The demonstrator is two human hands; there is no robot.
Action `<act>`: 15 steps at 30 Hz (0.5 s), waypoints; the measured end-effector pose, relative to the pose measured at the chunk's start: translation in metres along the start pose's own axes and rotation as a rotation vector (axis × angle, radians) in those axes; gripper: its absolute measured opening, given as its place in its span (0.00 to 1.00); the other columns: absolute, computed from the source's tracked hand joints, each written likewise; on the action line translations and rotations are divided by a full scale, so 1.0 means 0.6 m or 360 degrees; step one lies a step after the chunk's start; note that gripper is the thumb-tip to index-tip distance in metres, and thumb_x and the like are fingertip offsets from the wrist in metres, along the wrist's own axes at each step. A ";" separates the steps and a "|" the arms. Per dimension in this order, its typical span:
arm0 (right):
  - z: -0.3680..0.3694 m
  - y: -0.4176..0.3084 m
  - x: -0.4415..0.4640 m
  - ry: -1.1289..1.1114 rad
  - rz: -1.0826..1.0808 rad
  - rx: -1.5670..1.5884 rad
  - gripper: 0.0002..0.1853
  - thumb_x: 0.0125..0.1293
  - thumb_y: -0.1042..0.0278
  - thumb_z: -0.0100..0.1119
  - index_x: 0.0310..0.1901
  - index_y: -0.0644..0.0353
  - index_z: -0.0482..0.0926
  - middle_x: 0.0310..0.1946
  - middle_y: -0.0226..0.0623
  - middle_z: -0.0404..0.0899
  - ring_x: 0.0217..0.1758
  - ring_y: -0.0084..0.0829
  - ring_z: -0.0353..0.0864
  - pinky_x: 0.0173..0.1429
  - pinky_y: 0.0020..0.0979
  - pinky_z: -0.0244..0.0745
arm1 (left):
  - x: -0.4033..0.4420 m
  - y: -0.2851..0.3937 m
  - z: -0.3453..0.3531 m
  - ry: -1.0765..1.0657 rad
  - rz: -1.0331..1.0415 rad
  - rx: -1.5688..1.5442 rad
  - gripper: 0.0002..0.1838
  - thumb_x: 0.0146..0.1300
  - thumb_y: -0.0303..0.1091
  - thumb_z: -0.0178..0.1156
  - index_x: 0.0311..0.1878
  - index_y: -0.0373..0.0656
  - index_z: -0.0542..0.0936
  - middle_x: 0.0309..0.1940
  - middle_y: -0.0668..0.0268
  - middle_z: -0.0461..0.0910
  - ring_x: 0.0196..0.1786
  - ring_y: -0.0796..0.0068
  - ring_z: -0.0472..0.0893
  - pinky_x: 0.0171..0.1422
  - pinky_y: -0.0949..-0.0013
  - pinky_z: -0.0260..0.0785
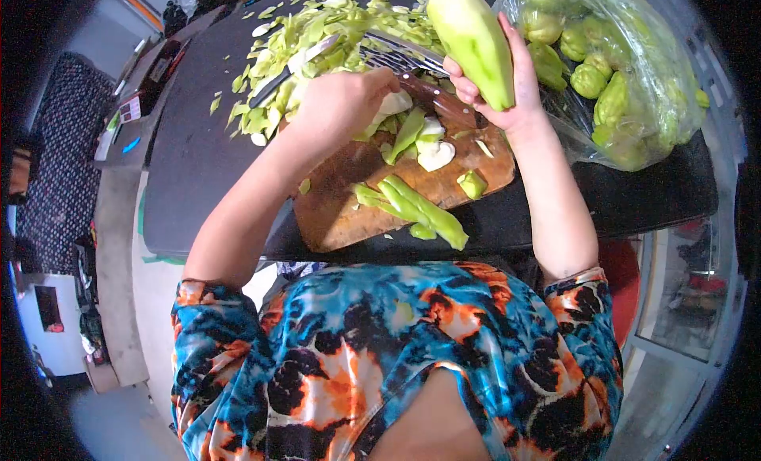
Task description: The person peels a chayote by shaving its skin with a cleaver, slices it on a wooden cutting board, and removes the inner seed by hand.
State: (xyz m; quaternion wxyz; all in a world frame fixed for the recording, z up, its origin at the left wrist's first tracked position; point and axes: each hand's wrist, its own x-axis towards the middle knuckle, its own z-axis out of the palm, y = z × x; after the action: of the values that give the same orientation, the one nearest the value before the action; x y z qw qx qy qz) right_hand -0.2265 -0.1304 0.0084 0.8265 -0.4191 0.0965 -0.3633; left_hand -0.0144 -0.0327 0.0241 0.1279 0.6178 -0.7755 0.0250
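Note:
My right hand (515, 92) holds up a peeled pale green chayote (473, 45), its fingers wrapped round the lower part. My left hand (342, 100) is closed above the cutting board (337, 211); what its fingers grip, if anything, is hidden. Just beside its fingertips is a brown riveted handle (440, 100). A patterned metal blade (408, 53) lies between the two hands. Beyond my left hand, a black-handled tool (271, 88) rests on a heap of green peelings (349, 25). Green strips (420, 211) and a white piece (436, 153) lie on the wooden board.
A clear plastic bag (658, 72) with several chayotes stands at the right of the dark table (190, 160). Scattered peelings reach the table's left part. A grey ledge (119, 263) runs along the left, and a red stool (622, 283) shows below the table edge.

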 end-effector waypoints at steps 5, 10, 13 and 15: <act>-0.026 0.005 0.008 0.0038 0.0118 0.0231 0.32 0.67 0.31 0.38 0.48 0.56 0.73 0.28 0.41 0.72 0.19 0.26 0.68 0.21 0.23 0.61 | 0.011 -0.010 0.020 0.0069 -0.0064 0.0045 0.08 0.66 0.39 0.55 0.45 0.52 0.79 0.28 0.56 0.81 0.32 0.54 0.82 0.33 0.56 0.73; -0.030 0.003 0.010 0.0101 0.0124 0.0316 0.32 0.65 0.30 0.40 0.44 0.56 0.75 0.27 0.46 0.76 0.18 0.30 0.69 0.20 0.25 0.61 | 0.030 -0.103 0.050 0.0726 0.0123 -0.0069 0.16 0.60 0.21 0.50 0.50 0.47 0.74 0.40 0.57 0.80 0.39 0.51 0.81 0.42 0.58 0.74; -0.033 0.004 0.011 0.0029 0.0101 0.0333 0.32 0.66 0.31 0.39 0.44 0.56 0.75 0.27 0.45 0.75 0.19 0.29 0.69 0.20 0.25 0.61 | 0.054 -0.132 0.037 0.1172 0.0384 0.0422 0.16 0.54 0.21 0.51 0.44 0.50 0.76 0.34 0.61 0.79 0.34 0.58 0.81 0.40 0.58 0.73; -0.033 0.006 0.009 -0.0037 0.0076 0.0290 0.33 0.66 0.31 0.38 0.44 0.57 0.75 0.27 0.45 0.75 0.18 0.29 0.69 0.20 0.25 0.62 | 0.039 -0.130 0.028 0.0686 0.0048 0.0374 0.10 0.56 0.24 0.51 0.39 0.48 0.76 0.32 0.62 0.79 0.37 0.59 0.79 0.40 0.59 0.72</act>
State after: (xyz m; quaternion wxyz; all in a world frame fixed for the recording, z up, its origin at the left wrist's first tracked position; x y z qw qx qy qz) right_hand -0.2297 -0.1452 -0.0057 0.8707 -0.3439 0.0635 -0.3458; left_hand 0.0532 -0.0768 0.0043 0.2174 0.5972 -0.7311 0.2483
